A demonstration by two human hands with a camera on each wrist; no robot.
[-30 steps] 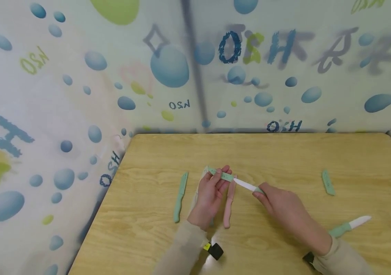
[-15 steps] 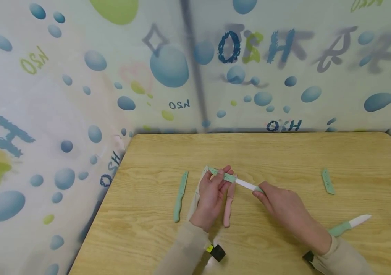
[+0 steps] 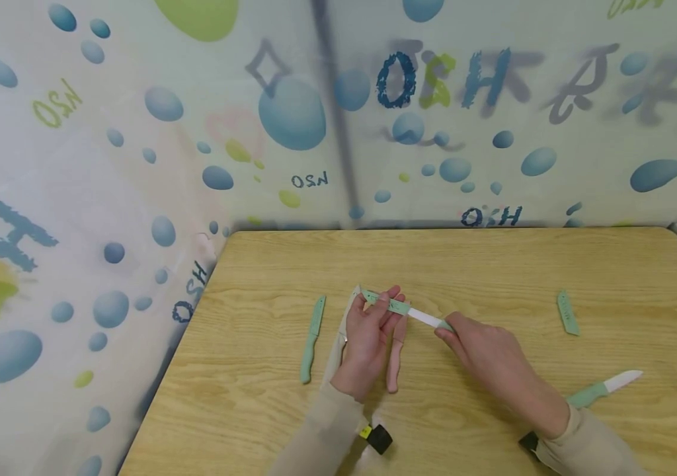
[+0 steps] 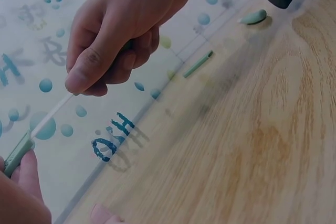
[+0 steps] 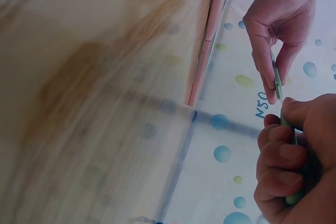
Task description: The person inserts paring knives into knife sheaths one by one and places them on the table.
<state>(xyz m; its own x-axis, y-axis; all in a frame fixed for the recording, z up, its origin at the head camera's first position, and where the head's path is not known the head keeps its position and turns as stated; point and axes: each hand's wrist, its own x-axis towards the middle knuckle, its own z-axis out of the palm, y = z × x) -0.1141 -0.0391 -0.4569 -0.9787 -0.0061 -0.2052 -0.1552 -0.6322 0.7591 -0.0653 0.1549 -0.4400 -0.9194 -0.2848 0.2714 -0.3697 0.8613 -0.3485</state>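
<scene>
My left hand (image 3: 365, 340) pinches a green blade sheath (image 3: 398, 306) between thumb and fingers. With curled fingers my right hand (image 3: 493, 360) grips the green handle of a paring knife (image 3: 424, 317). Its white blade points left, and the tip end sits in the sheath's mouth; a bare stretch of blade shows between the two hands. In the left wrist view that blade (image 4: 51, 115) runs straight down into the sheath (image 4: 20, 153). Most of the handle is hidden in my right fist, its green butt showing in the right wrist view.
A green sheathed knife (image 3: 313, 340) lies left of my left hand. A cream knife (image 3: 336, 354) and a pink knife (image 3: 395, 357) lie partly beneath that hand. Rightward lie an unsheathed green knife (image 3: 603, 390), partly behind my right wrist, and a loose green sheath (image 3: 567, 313).
My hands have come slightly closer together, so a little less bare blade shows between the sheath and the handle. The left forearm has shifted slightly right. The knives on the table have not moved.
</scene>
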